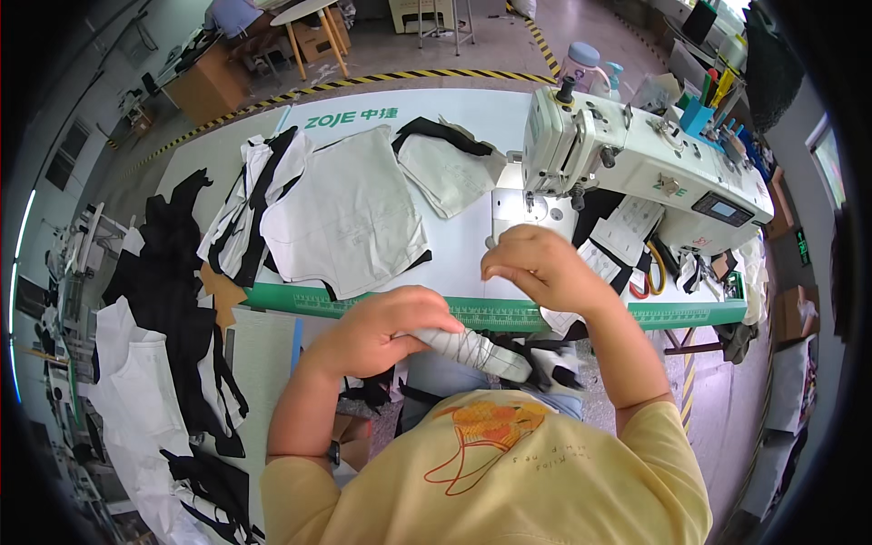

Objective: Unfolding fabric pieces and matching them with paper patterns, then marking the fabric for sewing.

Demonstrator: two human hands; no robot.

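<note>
My left hand [392,329] is wrapped round one end of a rolled white bundle [477,351] with dark thread wound about it. The roll lies tilted above my lap, in front of the table edge. My right hand [536,263] is raised over the front edge, below the sewing machine's needle area, its fingers pinched together. Whatever they pinch is too small to make out. The white sewing machine [636,150] stands just beyond that hand. Left of it, a large white cut fabric piece [350,209] lies over black cloth, with a smaller white piece [445,173] near the machine.
A green ruler strip [318,302] runs along the table's front edge. Scissors [654,268] with orange handles lie by the machine's base at the right. Black and white cloth [168,300] is heaped at the left. A bottle [579,62] stands behind the machine.
</note>
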